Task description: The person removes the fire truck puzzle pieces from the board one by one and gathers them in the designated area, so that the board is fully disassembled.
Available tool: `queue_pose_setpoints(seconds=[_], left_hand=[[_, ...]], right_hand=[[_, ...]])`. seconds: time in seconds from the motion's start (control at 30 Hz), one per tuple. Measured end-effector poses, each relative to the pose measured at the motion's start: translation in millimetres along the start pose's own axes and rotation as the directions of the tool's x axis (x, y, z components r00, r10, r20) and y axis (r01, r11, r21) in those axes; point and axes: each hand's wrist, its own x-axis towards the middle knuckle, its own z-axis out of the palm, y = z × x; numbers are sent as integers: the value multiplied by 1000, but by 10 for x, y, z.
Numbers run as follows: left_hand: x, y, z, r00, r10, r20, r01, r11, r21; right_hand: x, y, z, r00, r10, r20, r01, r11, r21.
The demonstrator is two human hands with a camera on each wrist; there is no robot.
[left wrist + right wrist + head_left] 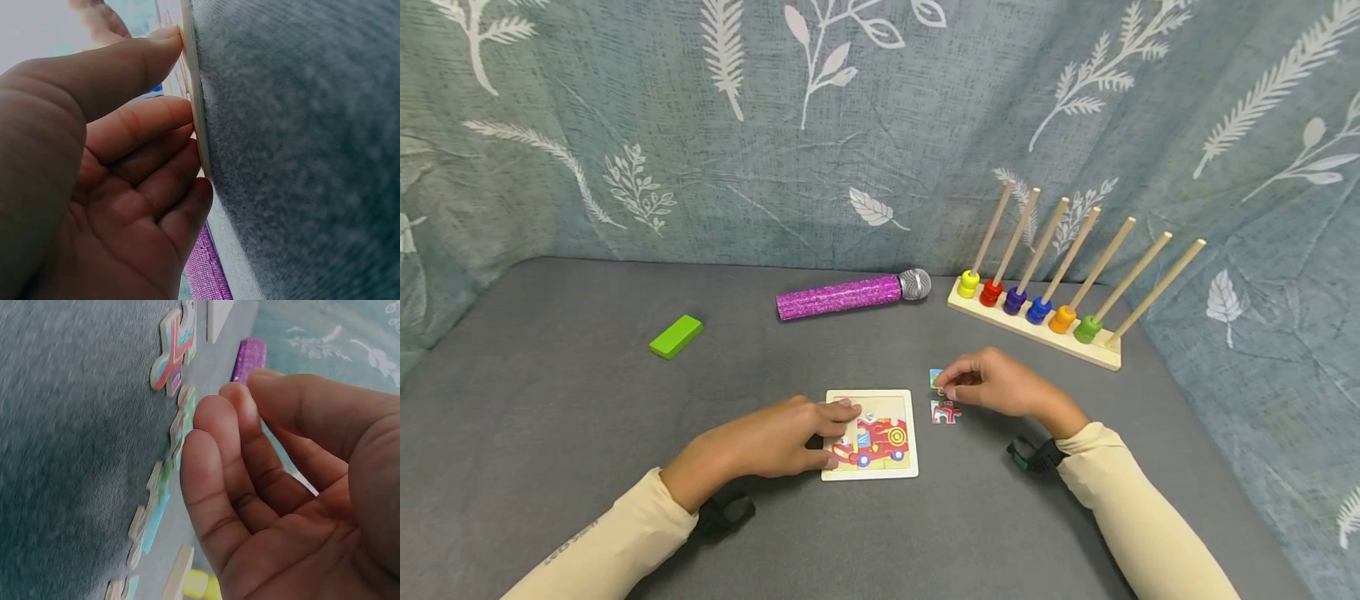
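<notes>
A square wooden puzzle board [913,442] carries a red vehicle picture on fitted pieces. My left hand [786,435] rests over its left side, fingers on the surface and thumb near the lower left; in the left wrist view the fingertips touch the board's edge [195,81]. Right of the board lies a red and white puzzle piece [945,412]. Just above it, my right hand [1003,385] hovers with loosely bent fingers beside a blue-green piece [936,377]. Several pieces, such as a green and blue one [159,500], lie below those fingers in the right wrist view. The index fingertip is hidden there.
A purple glittery microphone [842,298] lies behind the board. At the back right stands a wooden peg rack [1037,332] with coloured rings on its rods. A green block [676,337] lies to the left. Patterned cloth [820,192] hangs behind the grey table.
</notes>
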Motion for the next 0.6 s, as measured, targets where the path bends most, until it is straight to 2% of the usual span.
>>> queue_pose_setpoints(seconds=[0.27, 0.43, 0.6], left_hand=[[3, -15, 4, 1000, 9, -5, -9, 1000, -5], [7, -17, -1, 1000, -5, 5, 5, 1000, -14], [9, -18, -10, 1000, -13, 13, 14, 1000, -24]], right_hand=[[40, -39, 53, 1000, 21, 23, -21, 1000, -7], [64, -84, 78, 1000, 28, 8, -28, 1000, 12], [82, -136, 143, 1000, 0, 0, 0, 1000, 24]])
